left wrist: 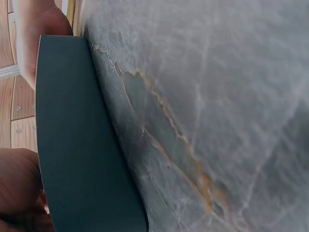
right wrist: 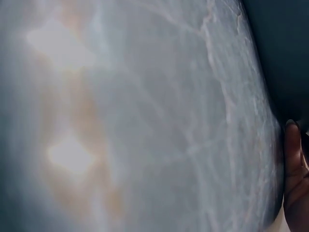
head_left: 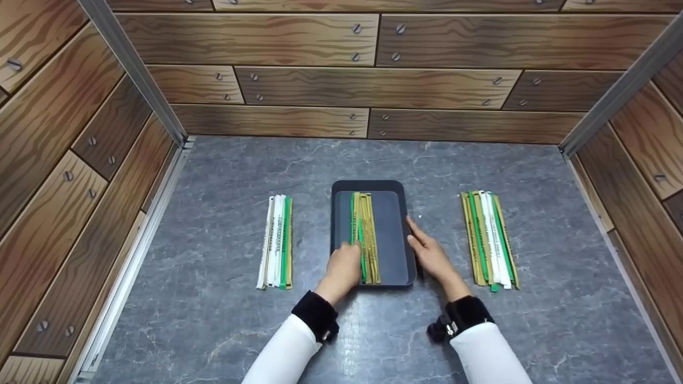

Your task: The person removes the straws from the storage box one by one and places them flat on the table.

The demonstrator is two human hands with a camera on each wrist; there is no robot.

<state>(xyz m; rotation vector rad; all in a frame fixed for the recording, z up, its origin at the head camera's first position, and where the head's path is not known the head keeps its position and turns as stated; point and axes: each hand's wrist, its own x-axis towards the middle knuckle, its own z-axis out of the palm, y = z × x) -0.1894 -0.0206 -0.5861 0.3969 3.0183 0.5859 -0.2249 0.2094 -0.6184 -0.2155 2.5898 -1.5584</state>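
Note:
A dark shallow tray (head_left: 392,240) stands in the middle of the table, with gold stick packets (head_left: 369,234) and green ones lying lengthwise in its left half. My left hand (head_left: 344,264) reaches over the tray's left wall, fingers curled, and pinches a slim green stick packet (head_left: 361,242) near its lower end. The packet slants slightly across the others. My right hand (head_left: 432,258) rests along the outside of the right wall, fingers extended against it and thumb near the rim. In the right wrist view, the right thumb (right wrist: 292,150) shows beside the dark wall.
Left of the tray lies a row of white, green and gold stick packets (head_left: 276,240). A similar row of packets (head_left: 488,240) lies to the right. Wood-patterned panels (head_left: 309,85) enclose the grey marbled table (head_left: 213,330) at the back and sides.

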